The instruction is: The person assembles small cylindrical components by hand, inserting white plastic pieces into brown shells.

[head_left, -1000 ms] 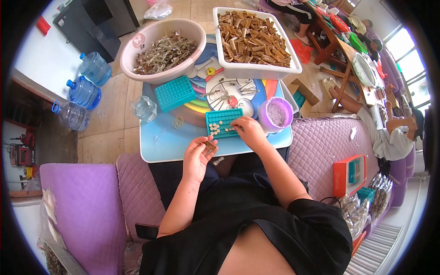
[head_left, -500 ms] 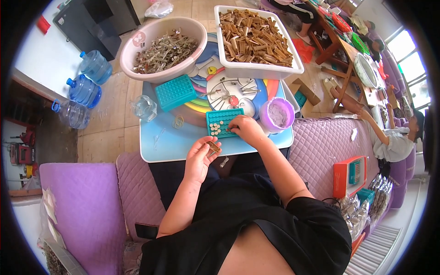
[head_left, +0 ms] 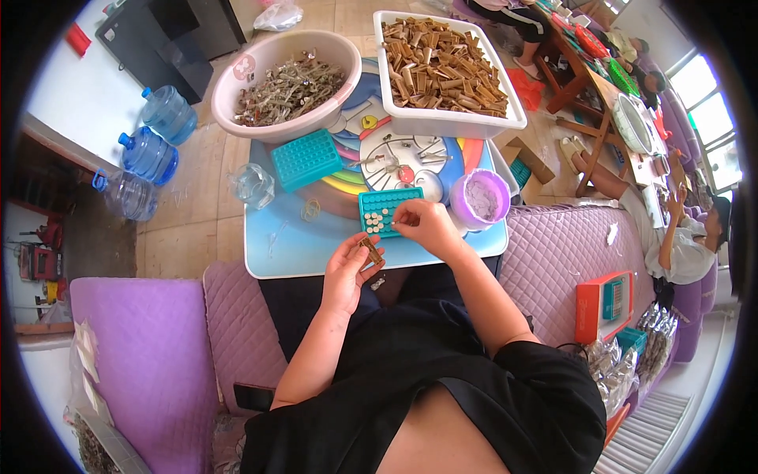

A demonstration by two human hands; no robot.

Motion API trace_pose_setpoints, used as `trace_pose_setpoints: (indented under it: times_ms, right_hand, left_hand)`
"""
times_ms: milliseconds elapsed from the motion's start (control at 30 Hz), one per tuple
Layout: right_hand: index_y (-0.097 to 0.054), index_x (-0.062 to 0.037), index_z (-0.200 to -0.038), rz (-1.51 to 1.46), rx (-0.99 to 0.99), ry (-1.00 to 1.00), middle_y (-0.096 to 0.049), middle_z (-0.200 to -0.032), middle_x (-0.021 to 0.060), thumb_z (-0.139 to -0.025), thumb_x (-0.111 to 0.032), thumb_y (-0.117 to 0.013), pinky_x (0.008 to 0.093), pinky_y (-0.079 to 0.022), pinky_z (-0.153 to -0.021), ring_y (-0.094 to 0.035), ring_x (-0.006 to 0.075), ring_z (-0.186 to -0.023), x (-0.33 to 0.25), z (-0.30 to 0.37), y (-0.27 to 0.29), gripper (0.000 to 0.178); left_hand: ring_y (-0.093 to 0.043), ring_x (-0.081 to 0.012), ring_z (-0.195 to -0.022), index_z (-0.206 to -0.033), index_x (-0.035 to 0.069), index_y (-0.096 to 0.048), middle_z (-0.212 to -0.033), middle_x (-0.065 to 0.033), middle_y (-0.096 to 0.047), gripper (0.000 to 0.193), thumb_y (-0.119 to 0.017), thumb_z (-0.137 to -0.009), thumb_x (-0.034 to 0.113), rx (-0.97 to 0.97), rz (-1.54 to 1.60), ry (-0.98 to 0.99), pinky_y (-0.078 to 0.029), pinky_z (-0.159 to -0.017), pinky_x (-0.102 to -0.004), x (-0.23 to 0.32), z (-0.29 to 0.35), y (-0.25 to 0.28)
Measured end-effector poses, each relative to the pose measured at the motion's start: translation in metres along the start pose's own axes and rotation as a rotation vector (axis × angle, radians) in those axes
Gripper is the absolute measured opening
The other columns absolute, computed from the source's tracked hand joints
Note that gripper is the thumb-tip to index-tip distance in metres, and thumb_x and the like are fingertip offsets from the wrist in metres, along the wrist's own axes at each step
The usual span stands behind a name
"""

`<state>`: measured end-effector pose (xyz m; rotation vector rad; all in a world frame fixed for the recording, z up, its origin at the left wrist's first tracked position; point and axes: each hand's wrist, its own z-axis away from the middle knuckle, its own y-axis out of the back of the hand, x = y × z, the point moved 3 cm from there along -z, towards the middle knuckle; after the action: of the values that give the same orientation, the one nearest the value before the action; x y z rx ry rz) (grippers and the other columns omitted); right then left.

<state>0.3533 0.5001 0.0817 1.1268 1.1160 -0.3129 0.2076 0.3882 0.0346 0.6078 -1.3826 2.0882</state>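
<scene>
The left hand (head_left: 345, 272) pinched a small brown piece (head_left: 371, 250) at the low table's (head_left: 284, 245) near edge. The right hand (head_left: 426, 225) pressed closed fingers on a teal tray (head_left: 383, 207). Purple cushions (head_left: 150, 355) and water bottles (head_left: 150, 154) lay on the tiled floor (head_left: 197, 213).

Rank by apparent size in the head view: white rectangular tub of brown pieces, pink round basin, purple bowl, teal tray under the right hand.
1. white rectangular tub
2. pink round basin, nearly alike
3. teal tray, partly covered by the right hand
4. purple bowl, similar
</scene>
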Motion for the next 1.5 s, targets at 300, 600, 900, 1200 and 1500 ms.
trace_pose_setpoints:
  times_ms: [300, 600, 900, 1200, 1500]
  right_hand:
    - [-0.063, -0.001, -0.087, -0.065, 0.045, 0.161, -0.06, -0.08, 0.01, -0.074, -0.001, -0.066, 0.0284, -0.051, -0.064, -0.062, 0.0199, -0.067, -0.029, 0.024, -0.026, 0.013]
    - [-0.063, -0.002, -0.088, -0.106, 0.068, 0.193, -0.062, -0.085, 0.0092, -0.072, 0.002, -0.063, 0.0297, -0.051, -0.068, -0.063, 0.0201, -0.076, -0.035, 0.027, -0.016, 0.016]
    - [-0.061, -0.0026, -0.091, -0.038, 0.044, 0.401, -0.063, -0.087, 0.0103, -0.078, 0.001, -0.061, 0.0332, -0.051, -0.068, -0.062, 0.0274, -0.077, -0.034, 0.029, -0.023, 0.013]
    - [-0.063, -0.0034, -0.094, -0.065, 0.103, 0.133, -0.063, -0.084, 0.0099, -0.079, -0.001, -0.062, 0.0312, -0.05, -0.066, -0.063, 0.0247, -0.078, -0.017, 0.031, -0.009, 0.015]
    - [-0.066, -0.0057, -0.091, 0.328, 0.116, 0.113, -0.06, -0.087, 0.0122, -0.075, -0.006, -0.061, 0.0379, -0.048, -0.077, -0.059, 0.0309, -0.085, 0.055, 0.009, 0.01, 0.016]
  left_hand:
    - [-0.061, -0.0179, -0.097, -0.118, 0.001, -0.051, -0.11, -0.0095, -0.06, 0.028, -0.053, -0.091, 0.01, -0.014, -0.032, 0.0, -0.053, -0.082, -0.033, -0.003, 0.001, -0.007]
    - [-0.062, -0.0168, -0.094, -0.118, 0.002, -0.052, -0.107, -0.0091, -0.062, 0.028, -0.053, -0.091, 0.011, -0.01, -0.052, 0.039, -0.053, -0.081, -0.0316, -0.002, 0.002, -0.008]
    - [-0.062, -0.0145, -0.09, -0.115, 0.002, -0.055, -0.102, -0.0071, -0.063, 0.027, -0.056, -0.09, 0.01, -0.015, -0.095, 0.039, -0.054, -0.077, -0.0295, -0.005, 0.004, -0.01]
    - [-0.063, -0.0167, -0.089, -0.114, -0.001, -0.055, -0.102, -0.0094, -0.063, 0.027, -0.055, -0.09, 0.012, 0.005, -0.118, 0.072, -0.055, -0.075, -0.0302, -0.008, 0.001, -0.002]
    - [-0.063, -0.0193, -0.09, -0.116, 0.001, -0.052, -0.108, -0.0122, -0.061, 0.027, -0.051, -0.092, 0.012, 0.009, -0.097, 0.086, -0.054, -0.076, -0.0329, -0.008, 0.001, -0.003]
